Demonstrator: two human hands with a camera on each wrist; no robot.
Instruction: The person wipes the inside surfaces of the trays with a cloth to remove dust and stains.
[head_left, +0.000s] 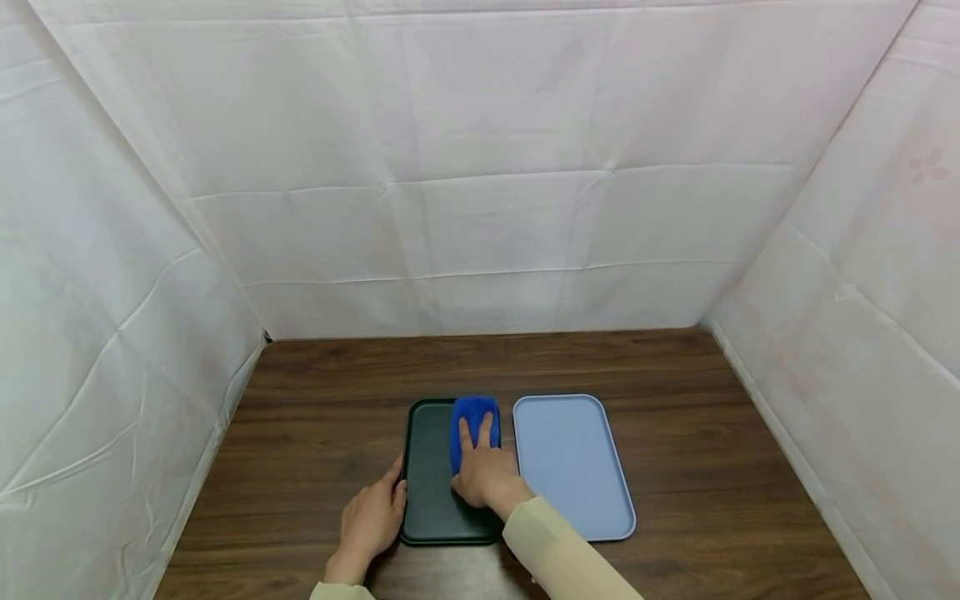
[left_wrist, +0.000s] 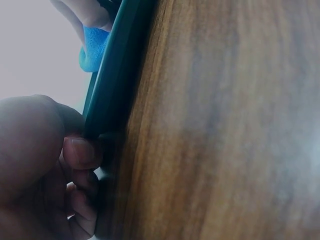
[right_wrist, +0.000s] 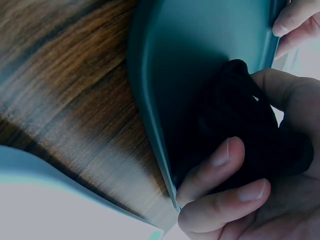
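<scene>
A dark green tray (head_left: 435, 517) lies flat on the table. At its left edge is my left hand (head_left: 372, 512), thumb and fingers holding the rim; the left wrist view shows those fingertips (left_wrist: 82, 152) against the tray's side. My right hand (head_left: 486, 477) holds a folded blue cloth (head_left: 474, 408) on the right part of this tray, two fingers spread over the top. In the right wrist view the cloth (right_wrist: 235, 115) looks almost black, bunched between the thumb and fingers (right_wrist: 225, 205). Its underside is hidden.
Just right of the green tray lies a light blue tray (head_left: 573, 475), a narrow strip of wood between them. The brown wood-grain table (head_left: 315, 408) is bounded by white cloth walls (head_left: 480, 225) at the back and both sides.
</scene>
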